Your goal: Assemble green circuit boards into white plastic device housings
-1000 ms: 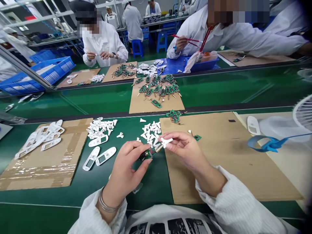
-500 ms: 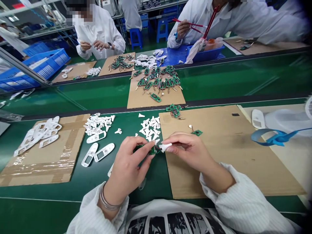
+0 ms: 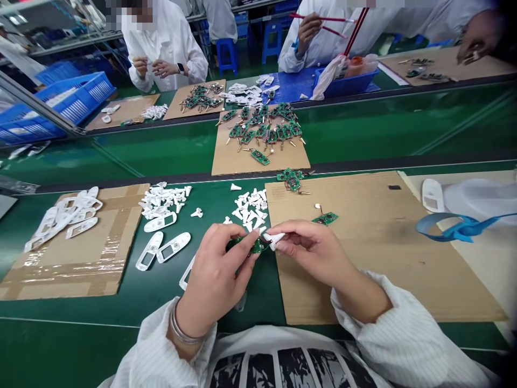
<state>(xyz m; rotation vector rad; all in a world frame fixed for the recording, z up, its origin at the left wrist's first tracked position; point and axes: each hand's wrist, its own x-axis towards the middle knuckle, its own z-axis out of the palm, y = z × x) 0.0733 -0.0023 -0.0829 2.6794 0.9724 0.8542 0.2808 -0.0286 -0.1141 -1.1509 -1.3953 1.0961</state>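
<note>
My left hand (image 3: pixel 220 269) pinches a green circuit board (image 3: pixel 257 246), most of which its fingers hide. Facing it, my right hand (image 3: pixel 313 249) grips a small white cone-shaped plastic piece (image 3: pixel 274 239) between thumb and forefinger. Dark wires run from the board's end to the white piece; whether they pass inside it I cannot tell. Just beyond my fingers lies a pile of similar white cone pieces (image 3: pixel 250 207). To the left of my left hand rest white oval casings (image 3: pixel 173 248) with cut-out windows. Another circuit board (image 3: pixel 325 218) lies on the cardboard beyond my right hand.
A cardboard sheet (image 3: pixel 375 269) covers the right side; a taped one (image 3: pixel 109 269) at left bears more casings. Several circuit boards (image 3: pixel 262 129) sit on cardboard ahead. A blue strap (image 3: pixel 448 229) lies at far right. Co-workers in white coats (image 3: pixel 165 37) sit across the bench.
Both hands keep their grips, and the white piece has tilted slightly near the board's end. The view has shifted a little. Across the bench, a co-worker's hand now shows at upper right.
</note>
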